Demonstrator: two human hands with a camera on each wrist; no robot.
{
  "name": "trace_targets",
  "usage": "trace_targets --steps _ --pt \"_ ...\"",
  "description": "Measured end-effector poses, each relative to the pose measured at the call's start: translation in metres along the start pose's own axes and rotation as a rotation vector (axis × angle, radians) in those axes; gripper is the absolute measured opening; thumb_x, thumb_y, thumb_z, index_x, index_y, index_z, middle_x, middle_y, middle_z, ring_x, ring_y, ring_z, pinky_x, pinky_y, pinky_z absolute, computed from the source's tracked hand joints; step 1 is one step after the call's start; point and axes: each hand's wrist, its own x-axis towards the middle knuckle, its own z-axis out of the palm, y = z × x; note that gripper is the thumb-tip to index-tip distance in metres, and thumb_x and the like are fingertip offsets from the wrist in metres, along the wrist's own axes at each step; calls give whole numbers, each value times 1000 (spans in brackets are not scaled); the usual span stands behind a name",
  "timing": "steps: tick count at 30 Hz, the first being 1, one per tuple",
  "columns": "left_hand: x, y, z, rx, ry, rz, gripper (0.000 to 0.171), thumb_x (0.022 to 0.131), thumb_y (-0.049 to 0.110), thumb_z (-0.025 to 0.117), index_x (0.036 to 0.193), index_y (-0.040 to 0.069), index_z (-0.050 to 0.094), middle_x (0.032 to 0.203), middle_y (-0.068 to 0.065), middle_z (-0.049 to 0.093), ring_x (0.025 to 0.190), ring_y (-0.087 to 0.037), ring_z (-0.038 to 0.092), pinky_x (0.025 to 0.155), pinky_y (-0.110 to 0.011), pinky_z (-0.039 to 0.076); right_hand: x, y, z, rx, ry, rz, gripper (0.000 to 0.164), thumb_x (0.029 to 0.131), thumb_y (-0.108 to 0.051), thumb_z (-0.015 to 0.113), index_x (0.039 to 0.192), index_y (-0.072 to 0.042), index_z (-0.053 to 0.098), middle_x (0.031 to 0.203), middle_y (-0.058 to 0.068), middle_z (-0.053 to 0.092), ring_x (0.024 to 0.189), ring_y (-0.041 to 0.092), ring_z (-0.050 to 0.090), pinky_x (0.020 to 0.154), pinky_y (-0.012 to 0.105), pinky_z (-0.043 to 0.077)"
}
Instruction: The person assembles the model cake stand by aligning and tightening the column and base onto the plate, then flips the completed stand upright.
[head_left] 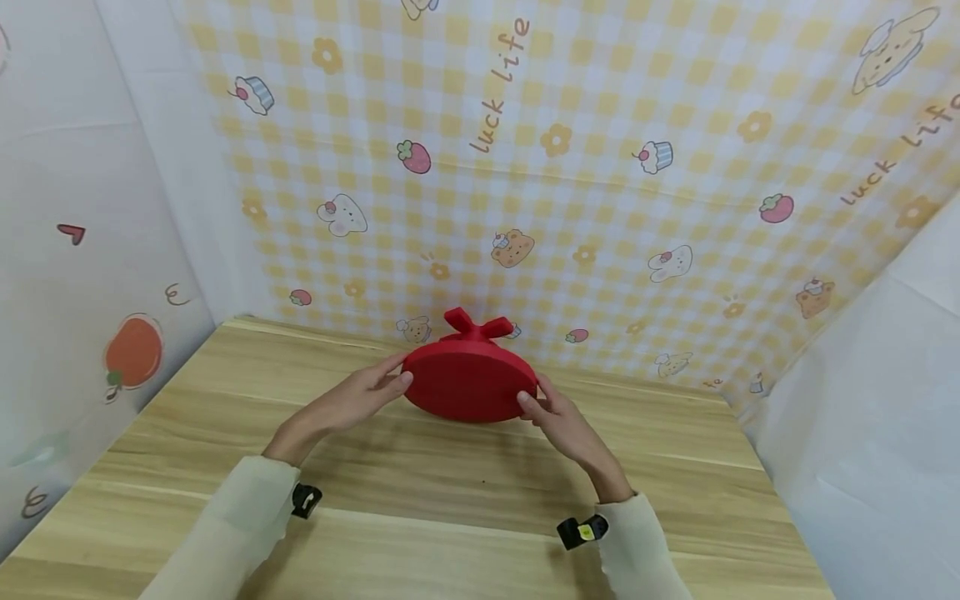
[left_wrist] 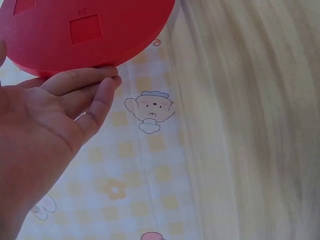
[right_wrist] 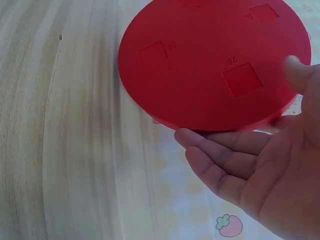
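Observation:
A round red disc is held tilted between both hands, near the back of the table. Behind its upper edge rises a red bow-shaped piece. Wrist views show shallow square recesses with small numbers, such as 24 and 26, in the disc's flat face. My left hand grips the left rim, thumb at the front edge and fingers partly hidden behind. At the right rim my right hand holds the disc, its thumb on the flat face. In the right wrist view, that hand's fingers lie along the disc's edge.
A wood-grain table extends beneath the hands. Close behind the disc hangs a yellow checked cloth printed with cartoons. A white cloth with printed figures borders the left side, and a plain white one the right.

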Motion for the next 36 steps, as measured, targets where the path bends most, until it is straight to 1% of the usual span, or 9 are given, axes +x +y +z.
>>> trace_targets --steps 7,10,13,21,26,28,31,33,36 --pt "4 6 2 75 33 -8 74 103 34 53 161 18 8 148 -14 49 133 -33 51 100 -53 48 1 -1 2 -133 67 -76 55 103 -10 52 154 -15 32 114 17 71 97 35 71 82 46 56" --pt "6 7 3 142 55 -17 78 103 27 55 160 15 3 147 -15 48 133 -32 51 96 -50 51 2 -2 1 -184 98 -99 52 102 -4 51 151 -10 36 104 19 73 86 36 72 71 40 56" --pt "8 8 3 152 84 -19 75 103 22 54 160 10 5 149 -18 45 133 -33 50 96 -49 51 3 -3 -1 -170 88 -104 51 102 -4 51 151 -8 36 102 19 73 82 37 72 72 43 58" --pt "9 11 2 97 132 -43 64 103 19 54 158 8 22 145 -22 49 129 -34 55 96 -47 52 4 -8 -14 -108 -56 -68 52 103 -9 50 152 -6 31 101 19 73 80 33 73 77 54 56" --pt "13 19 0 163 165 -72 55 102 17 54 153 6 35 137 -20 58 116 -29 65 83 -38 56 10 -11 -27 -68 -183 -13 54 105 -14 49 153 -6 27 100 18 74 84 44 70 74 46 59" --pt "18 22 0 177 197 -123 51 103 20 52 150 6 41 126 -18 66 93 -23 70 69 -32 53 14 -12 -32 -50 -225 -5 56 105 -16 49 155 -6 25 99 18 74 86 47 69 74 41 59" --pt "27 27 -1 170 247 -221 45 104 25 49 145 7 49 106 -14 72 73 -15 61 61 -26 44 19 -11 -37 -10 -279 4 55 105 -22 48 154 -5 28 96 15 74 88 45 68 76 39 59" --pt "33 28 -1 140 263 -278 44 104 26 47 143 6 52 99 -13 71 67 -13 55 60 -27 47 22 -9 -40 33 -313 18 54 106 -26 47 152 -3 32 95 12 73 89 39 68 81 41 58" --pt "39 27 -3 58 260 -322 40 105 22 47 139 3 56 94 -15 71 75 -17 67 69 -33 57 25 -3 -44 109 -344 61 51 106 -28 45 148 -2 36 94 7 70 88 30 68 86 44 55"
